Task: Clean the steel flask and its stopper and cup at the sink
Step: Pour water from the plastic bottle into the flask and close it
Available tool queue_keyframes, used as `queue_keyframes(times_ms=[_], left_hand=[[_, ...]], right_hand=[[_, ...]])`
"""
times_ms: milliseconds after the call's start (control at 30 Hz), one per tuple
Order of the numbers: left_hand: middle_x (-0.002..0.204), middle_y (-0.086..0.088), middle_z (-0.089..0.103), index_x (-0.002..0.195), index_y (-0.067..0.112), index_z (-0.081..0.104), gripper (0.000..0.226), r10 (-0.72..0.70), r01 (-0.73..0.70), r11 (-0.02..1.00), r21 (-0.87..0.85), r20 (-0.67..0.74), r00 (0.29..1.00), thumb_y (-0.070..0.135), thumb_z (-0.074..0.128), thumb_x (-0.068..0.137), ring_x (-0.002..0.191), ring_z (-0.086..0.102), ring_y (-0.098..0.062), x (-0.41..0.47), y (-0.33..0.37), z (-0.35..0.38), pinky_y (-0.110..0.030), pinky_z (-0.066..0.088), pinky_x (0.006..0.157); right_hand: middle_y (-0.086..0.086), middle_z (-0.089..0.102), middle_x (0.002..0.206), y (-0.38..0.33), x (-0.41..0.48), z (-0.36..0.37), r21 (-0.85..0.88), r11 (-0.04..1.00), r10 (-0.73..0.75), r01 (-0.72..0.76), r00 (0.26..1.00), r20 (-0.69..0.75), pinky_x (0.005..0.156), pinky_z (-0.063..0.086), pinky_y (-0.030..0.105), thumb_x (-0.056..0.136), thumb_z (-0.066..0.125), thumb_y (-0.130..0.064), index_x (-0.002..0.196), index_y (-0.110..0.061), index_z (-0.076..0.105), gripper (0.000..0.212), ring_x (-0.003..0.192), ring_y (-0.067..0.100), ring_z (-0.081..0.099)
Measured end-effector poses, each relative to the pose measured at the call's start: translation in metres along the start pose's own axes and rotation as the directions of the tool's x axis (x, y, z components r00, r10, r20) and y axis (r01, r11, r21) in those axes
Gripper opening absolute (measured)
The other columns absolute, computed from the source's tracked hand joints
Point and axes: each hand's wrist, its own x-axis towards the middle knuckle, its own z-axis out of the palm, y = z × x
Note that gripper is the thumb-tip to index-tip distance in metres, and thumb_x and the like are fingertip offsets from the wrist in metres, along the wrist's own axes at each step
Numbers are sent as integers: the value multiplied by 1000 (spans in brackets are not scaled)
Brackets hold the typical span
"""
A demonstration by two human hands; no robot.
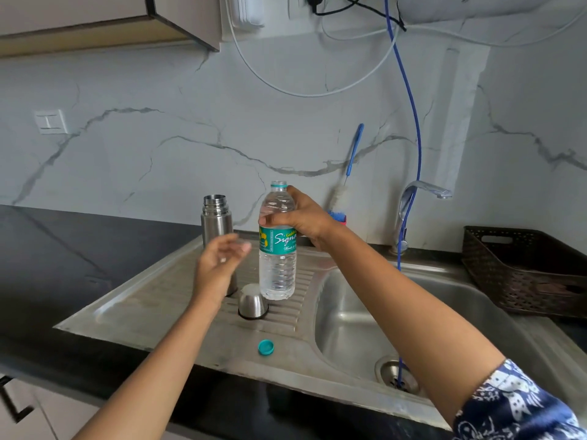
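The steel sink's drainboard [152, 309] carries the open steel flask [216, 217], upright at its far left. To the flask's right, the right hand [301, 217] grips an uncapped water bottle [278, 268] by the shoulder, upright. The left hand [220, 265], blurred, hangs before the flask with fingers loosely spread, holding nothing. The steel cup [252, 303] stands inverted by the bottle's base, and the teal cap [266, 347] lies nearer.

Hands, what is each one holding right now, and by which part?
Right hand grips the bottle just above its label, below the neck. Left hand holds nothing, open before the flask.
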Motion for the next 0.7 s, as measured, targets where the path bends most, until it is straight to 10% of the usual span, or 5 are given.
queue_keyframes(times_ms=[133, 300, 700], left_hand=[[122, -6, 55, 122, 20, 53, 61, 86, 1, 965, 261, -320, 944, 37, 82, 71, 106, 52, -18, 38, -9, -22, -41, 46, 96], [141, -6, 47, 148, 21, 23, 108, -153, 204, 940, 274, -198, 968, 37, 88, 63, 127, 46, -25, 80, -25, -22, -42, 39, 105], [111, 2, 60, 123, 19, 49, 73, -118, 177, 937, 301, -206, 972, 21, 89, 61, 100, 59, -23, 95, -21, -9, -36, 49, 86]], right_hand=[[5, 66, 102, 4, 0, -9, -39, 999, 14, -15, 1000, -16, 84, 54, 29, 74, 77, -6, 118, -12, 50, 52, 91, 18, 66], [6, 66, 105, 12, 0, -15, -48, 998, 32, -34, 999, -24, 85, 53, 30, 74, 77, -7, 118, -12, 50, 52, 95, 20, 66], [8, 69, 103, 26, 0, -34, -31, 997, 65, -67, 995, -71, 93, 52, 46, 56, 86, -22, 114, -19, 53, 67, 98, 27, 68]])
